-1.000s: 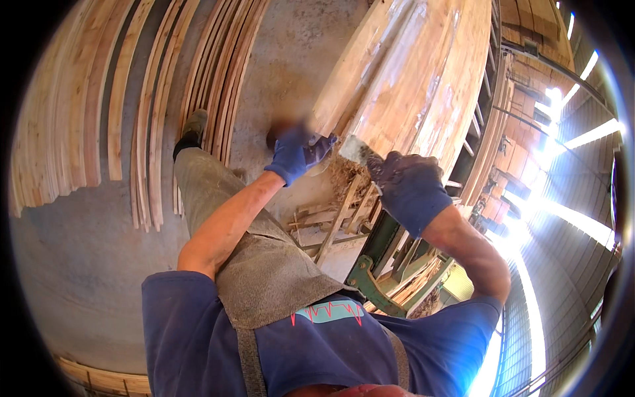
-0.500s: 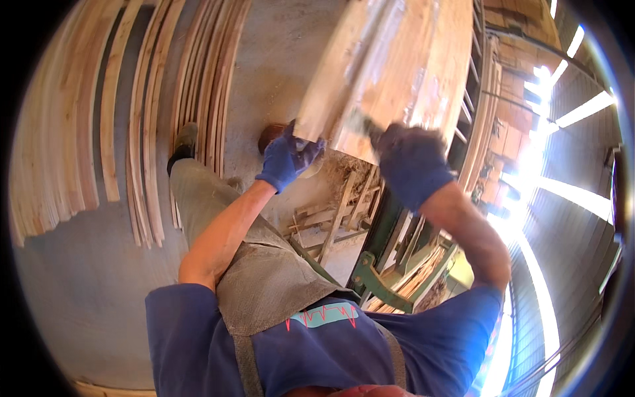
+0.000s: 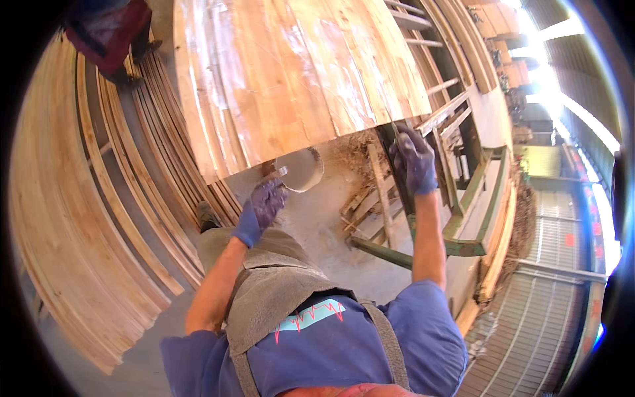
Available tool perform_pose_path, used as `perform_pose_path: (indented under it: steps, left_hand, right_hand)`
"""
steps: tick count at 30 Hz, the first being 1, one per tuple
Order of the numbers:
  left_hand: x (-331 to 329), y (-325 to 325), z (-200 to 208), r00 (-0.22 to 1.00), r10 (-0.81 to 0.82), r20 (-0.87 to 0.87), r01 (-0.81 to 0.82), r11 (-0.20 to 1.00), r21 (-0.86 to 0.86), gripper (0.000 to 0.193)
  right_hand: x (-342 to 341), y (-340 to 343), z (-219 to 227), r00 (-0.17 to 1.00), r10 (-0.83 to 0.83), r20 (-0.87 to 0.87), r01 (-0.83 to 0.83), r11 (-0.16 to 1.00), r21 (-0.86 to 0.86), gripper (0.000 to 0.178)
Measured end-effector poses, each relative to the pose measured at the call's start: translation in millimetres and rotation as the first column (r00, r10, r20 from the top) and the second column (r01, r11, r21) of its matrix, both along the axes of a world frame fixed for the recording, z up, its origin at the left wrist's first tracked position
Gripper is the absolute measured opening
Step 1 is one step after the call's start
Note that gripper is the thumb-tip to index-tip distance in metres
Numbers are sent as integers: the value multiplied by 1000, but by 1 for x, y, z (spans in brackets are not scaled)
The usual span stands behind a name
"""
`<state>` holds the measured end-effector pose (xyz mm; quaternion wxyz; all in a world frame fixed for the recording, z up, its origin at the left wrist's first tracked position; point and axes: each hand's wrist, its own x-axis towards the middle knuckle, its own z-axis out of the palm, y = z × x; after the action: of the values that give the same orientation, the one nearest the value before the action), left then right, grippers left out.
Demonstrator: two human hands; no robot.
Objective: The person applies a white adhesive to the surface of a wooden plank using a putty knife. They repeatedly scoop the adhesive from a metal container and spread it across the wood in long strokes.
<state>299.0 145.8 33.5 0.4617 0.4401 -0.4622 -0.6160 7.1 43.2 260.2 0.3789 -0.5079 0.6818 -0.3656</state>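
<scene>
A wide wooden panel (image 3: 284,79) of several boards lies in front of me, with wet, shiny patches along its seams. My right hand (image 3: 417,162), in a blue-purple glove, is closed round a thin scraper (image 3: 395,130) at the panel's near right corner. The scraper shows almost edge-on, and the fingers cover most of it. Below the near left edge, my left hand (image 3: 263,206), gloved alike, hangs apart from the panel, its fingers loosely bent with nothing visible in them. Just beyond it are a round, whitish bucket (image 3: 301,171) and a small brown thing with a white end, partly hidden.
Long wooden strips (image 3: 73,198) lie in rows on the floor at left. A person (image 3: 112,40) stands at the far left. On the right is a green metal frame (image 3: 466,246) with slats; wood scraps (image 3: 370,205) lie under the panel's near edge.
My view has swung, showing more of the panel and a person at far left. My right hand has moved to the panel's right corner with the scraper; my left has come off its edge.
</scene>
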Motion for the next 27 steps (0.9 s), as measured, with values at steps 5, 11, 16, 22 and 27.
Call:
perform_pose_path:
  steps: [5, 11, 16, 22, 27]
  left_hand:
    - [-41, -36, 36, 962, 41, -269, 60, 932, 356, 42]
    - [-82, -58, 47, 901, 244, -357, -77, 903, 424, 48]
    - [-66, -71, 16, 809, 333, -485, -42, 855, 516, 55]
    - [-65, -101, -5, 729, 289, -620, 171, 801, 574, 66]
    - [-68, -95, 7, 905, 124, -408, 84, 887, 455, 66]
  right_hand:
    - [-70, 114, -82, 850, -273, 451, 204, 959, 197, 36]
    - [-69, 133, -107, 888, -120, 443, -28, 949, 313, 37]
    - [-74, 103, -105, 843, -158, 514, 28, 967, 252, 35]
    - [-55, 80, -106, 879, -130, 459, 40, 979, 200, 35]
    - [-32, 77, -122, 860, -207, 466, 144, 975, 167, 35]
